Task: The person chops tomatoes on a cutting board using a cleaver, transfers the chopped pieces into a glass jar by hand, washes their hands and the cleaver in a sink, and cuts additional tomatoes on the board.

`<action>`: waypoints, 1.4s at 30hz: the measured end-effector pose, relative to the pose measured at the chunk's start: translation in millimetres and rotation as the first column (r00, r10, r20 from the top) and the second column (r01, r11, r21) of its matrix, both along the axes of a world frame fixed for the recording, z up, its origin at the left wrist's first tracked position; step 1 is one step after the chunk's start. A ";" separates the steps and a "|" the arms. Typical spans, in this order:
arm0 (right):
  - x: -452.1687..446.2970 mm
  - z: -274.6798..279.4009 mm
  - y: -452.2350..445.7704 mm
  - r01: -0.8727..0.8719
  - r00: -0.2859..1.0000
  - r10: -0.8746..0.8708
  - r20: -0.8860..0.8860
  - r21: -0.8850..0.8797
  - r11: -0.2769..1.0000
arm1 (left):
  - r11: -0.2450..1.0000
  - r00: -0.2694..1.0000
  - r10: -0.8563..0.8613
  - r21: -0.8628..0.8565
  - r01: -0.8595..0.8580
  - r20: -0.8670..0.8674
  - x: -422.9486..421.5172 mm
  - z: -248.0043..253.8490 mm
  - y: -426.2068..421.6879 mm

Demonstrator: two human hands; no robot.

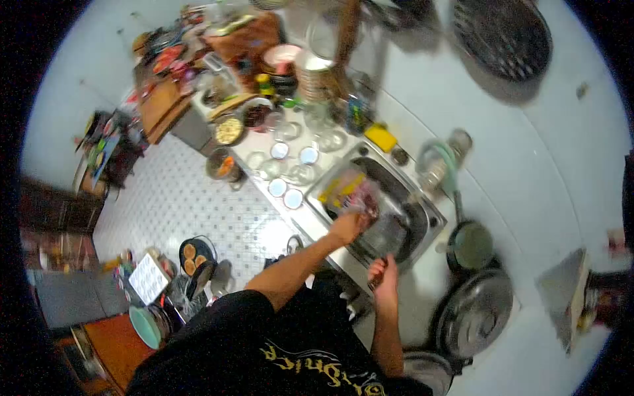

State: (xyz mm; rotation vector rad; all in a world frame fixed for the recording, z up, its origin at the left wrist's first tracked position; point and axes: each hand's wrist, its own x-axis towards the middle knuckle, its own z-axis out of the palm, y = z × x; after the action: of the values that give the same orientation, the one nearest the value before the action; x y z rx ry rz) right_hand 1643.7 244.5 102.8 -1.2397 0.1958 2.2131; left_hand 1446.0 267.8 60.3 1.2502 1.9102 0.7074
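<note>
A metal sink [432,221] lies in front of me, set at an angle. Inside it is a clear plastic bag [343,188] with yellow print and something reddish, blurred by motion. My left hand [348,228] reaches over the sink's near edge, its fingers closed at the reddish end of the bag. At the near right edge, my right hand [383,272] is closed around something dark and narrow; its kind is hidden by the fingers. A grey shiny patch shows in the basin between both hands, too blurred to name.
A yellow sponge [381,137] sits behind the sink. Several glass jars and white lids [293,198] stand left, beside a bowl of pale pieces [229,131]. To the right are a green pan [471,245] and a large round lid [475,313]. Three round items lie in a pan [197,254] at lower left.
</note>
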 end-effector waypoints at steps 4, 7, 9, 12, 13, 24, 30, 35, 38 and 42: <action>10.8 -5.1 -33.3 0.113 0.982 -0.113 -0.151 -0.004 0.994 | 0.993 0.984 0.113 0.003 -0.114 0.139 -8.1 0.7 -21.2; 8.9 -9.5 -62.7 0.239 0.940 -0.211 -0.268 0.074 0.968 | 0.980 0.969 0.155 0.091 -0.175 0.193 -18.2 -9.0 -41.3; -9.1 -9.0 -73.2 0.294 0.894 -0.265 -0.362 0.025 0.956 | 0.994 0.963 0.105 -0.040 -0.098 0.247 -43.7 3.6 -59.3; -30.7 0.4 -86.2 0.116 0.985 -0.065 -0.161 0.328 0.938 | 0.993 0.968 0.062 0.086 -0.085 0.243 -81.0 -3.7 -89.3; -38.6 12.9 -87.9 -0.215 0.968 0.102 0.229 0.551 0.806 | 0.992 0.973 0.019 0.115 -0.047 0.231 -90.1 -16.2 -99.2; -217.9 10.3 -127.3 0.233 0.940 -0.325 0.104 0.500 0.834 | 0.987 0.661 0.106 -0.162 0.024 0.743 -319.7 14.8 -207.1; -321.7 60.6 -213.1 -0.024 0.967 -0.123 0.222 0.563 0.826 | 0.989 0.545 0.149 -0.138 -0.063 0.825 -407.7 40.5 -207.9; -472.8 62.3 -250.1 -0.077 0.987 0.144 -0.076 0.557 0.827 | 0.982 0.408 0.150 -0.089 -0.164 0.901 -531.4 86.8 -240.3; -577.6 38.6 -247.1 -0.146 0.926 0.314 -0.211 0.567 0.811 | 0.920 0.318 0.253 -0.126 -0.371 0.914 -632.7 91.6 -261.5; -731.4 61.2 -232.3 -0.502 0.835 0.550 0.022 0.440 0.745 | 0.831 0.518 0.464 -0.151 -0.535 0.719 -785.7 81.8 -301.4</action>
State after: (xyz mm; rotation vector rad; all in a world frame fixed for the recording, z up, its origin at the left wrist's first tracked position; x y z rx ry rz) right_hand 912.3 12.2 164.0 -0.9979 -0.6625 2.6026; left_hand 660.4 -33.6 142.1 0.2804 1.5093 1.3739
